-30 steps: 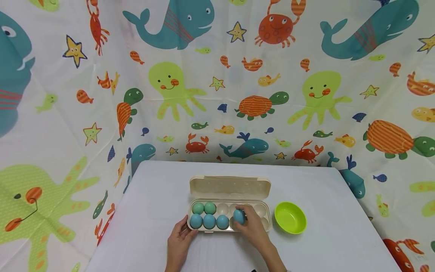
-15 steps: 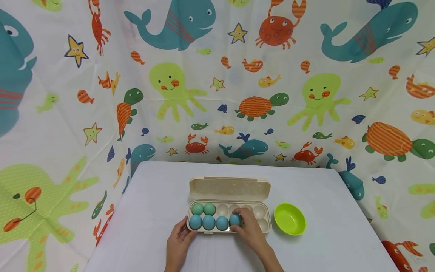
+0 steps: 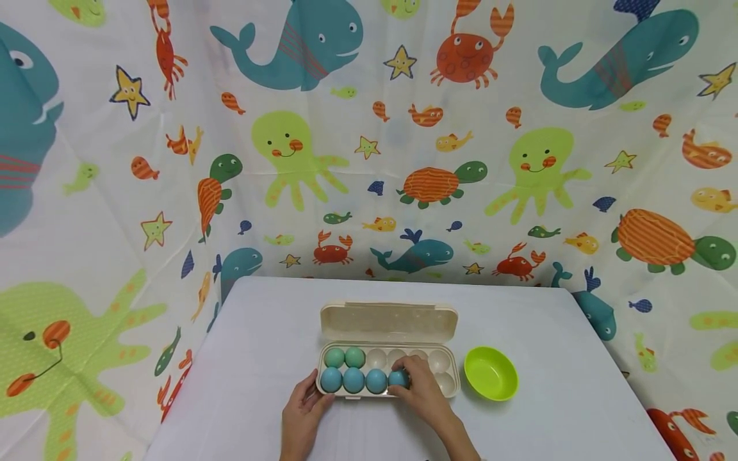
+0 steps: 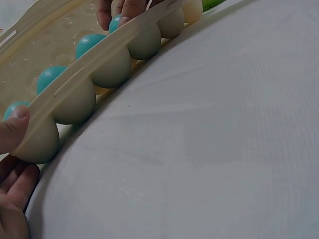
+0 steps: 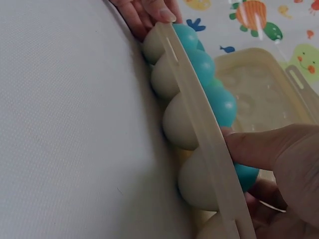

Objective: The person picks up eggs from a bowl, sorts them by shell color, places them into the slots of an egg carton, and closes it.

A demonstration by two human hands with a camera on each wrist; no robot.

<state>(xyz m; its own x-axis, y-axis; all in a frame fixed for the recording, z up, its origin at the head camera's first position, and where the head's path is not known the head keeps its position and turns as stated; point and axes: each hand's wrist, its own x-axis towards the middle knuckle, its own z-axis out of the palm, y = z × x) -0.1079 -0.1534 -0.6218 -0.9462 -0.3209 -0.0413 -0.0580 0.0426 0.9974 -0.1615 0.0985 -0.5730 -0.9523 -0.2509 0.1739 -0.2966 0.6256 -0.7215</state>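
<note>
An open beige egg carton (image 3: 439, 360) lies on the table, its lid (image 3: 389, 323) tipped back. Blue eggs (image 3: 353, 380) fill the left part of its front row, and two green eggs (image 3: 354, 357) sit behind them. My left hand (image 3: 305, 403) grips the left end. In the left wrist view its thumb (image 4: 16, 125) presses the rim and its fingers curl beneath a cup. My right hand (image 3: 423, 390) pinches the rightmost blue egg (image 3: 398, 379), which sits down in a front cup. In the right wrist view, that egg (image 5: 246, 175) shows between thumb and fingers.
Just right of the carton stands a lime-green bowl (image 3: 491, 378). A white cloth covers the table (image 3: 277, 320). Behind and at both sides hangs a curtain (image 3: 369, 179) printed with sea animals.
My right hand has lowered the blue egg leftward and down into a front-row cup and still holds it. The left hand stays on the carton. The head view has tilted up slightly.
</note>
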